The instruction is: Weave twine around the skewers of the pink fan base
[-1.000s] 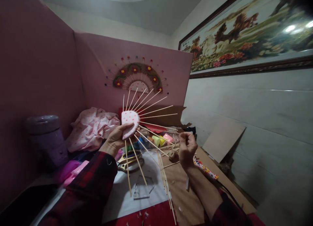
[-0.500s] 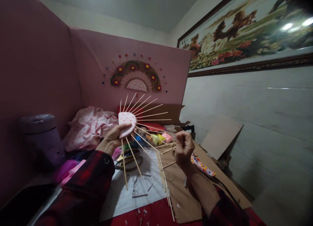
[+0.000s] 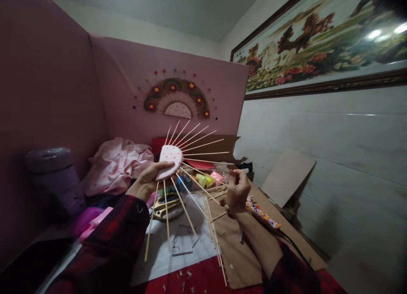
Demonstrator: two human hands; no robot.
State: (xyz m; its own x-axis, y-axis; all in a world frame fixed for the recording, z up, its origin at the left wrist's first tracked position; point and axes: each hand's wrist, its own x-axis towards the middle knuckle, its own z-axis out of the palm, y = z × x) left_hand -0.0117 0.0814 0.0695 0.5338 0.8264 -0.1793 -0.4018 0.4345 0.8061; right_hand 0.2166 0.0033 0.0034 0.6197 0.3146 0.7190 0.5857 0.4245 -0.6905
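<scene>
My left hand [image 3: 149, 180] is closed on a pink dotted half-round pad [image 3: 171, 160] held up in front of me. Several thin wooden sticks [image 3: 203, 142] fan out from the pad like rays. My right hand [image 3: 237, 191] is curled beside the lower right sticks, its fingertips pinched at the end of one stick. Loose sticks [image 3: 212, 226] lie on the table beneath the hands. Both sleeves are dark red plaid.
A finished decorated fan [image 3: 177, 99] hangs on the pink partition [image 3: 127, 82]. Pink cloth [image 3: 117, 163], a purple jar [image 3: 54, 179], scissors [image 3: 165, 205], coloured clay pieces [image 3: 205, 180], a dotted strip [image 3: 262, 215] and cardboard [image 3: 241, 247] crowd the table. A framed painting [image 3: 318, 43] fills the right wall.
The stick fan has turned a little in my left hand, its lower sticks swinging down and left. My right hand has shifted slightly right and now pinches a stick tip.
</scene>
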